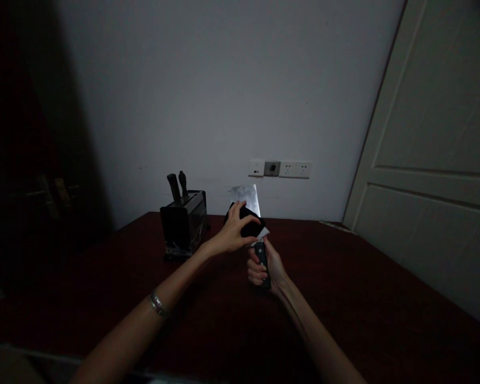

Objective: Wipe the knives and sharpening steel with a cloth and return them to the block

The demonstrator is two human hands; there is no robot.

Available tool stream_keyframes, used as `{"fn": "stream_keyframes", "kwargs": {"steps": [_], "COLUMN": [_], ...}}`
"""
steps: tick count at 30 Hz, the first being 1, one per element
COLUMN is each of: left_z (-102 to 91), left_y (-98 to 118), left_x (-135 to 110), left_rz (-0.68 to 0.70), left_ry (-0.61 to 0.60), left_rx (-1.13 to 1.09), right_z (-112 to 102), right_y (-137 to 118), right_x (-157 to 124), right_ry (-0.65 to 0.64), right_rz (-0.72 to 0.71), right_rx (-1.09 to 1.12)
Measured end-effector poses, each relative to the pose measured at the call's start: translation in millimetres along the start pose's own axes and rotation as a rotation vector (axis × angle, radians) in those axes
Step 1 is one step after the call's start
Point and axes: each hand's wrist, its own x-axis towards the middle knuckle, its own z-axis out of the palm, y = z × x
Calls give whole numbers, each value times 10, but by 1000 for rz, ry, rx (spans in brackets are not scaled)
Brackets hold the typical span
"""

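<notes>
The right hand (276,266) grips the black handle (260,252) of a cleaver (246,196) above the table (344,298), its long axis running away and slightly left toward the wall (224,96), while the left hand (232,232), just beyond, clasps a black cloth (251,229) against the lower blade (254,202).

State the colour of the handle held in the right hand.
The handle looks black, best seen in the dim head view, the only one.

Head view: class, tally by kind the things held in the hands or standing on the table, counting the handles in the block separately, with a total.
Cleaver: 1
Black cloth: 1
Knife block: 1
Protruding handles: 2
Total: 5
</notes>
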Motion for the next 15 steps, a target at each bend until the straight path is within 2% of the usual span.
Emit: {"fn": "stream_keyframes", "kwargs": {"steps": [3,10,15], "left_z": [-38,38,3], "left_y": [-5,101,42], "left_x": [-19,53,18], "left_rz": [2,20,29], "left_ry": [-13,31,9], "left_rx": [-4,-23,-31], "right_z": [-2,16,39], "right_y": [13,28,-2], "right_x": [0,-8,-13], "right_ry": [2,72,63], "right_rz": [16,-11,-12], "right_rx": [-15,-33,-46]}}
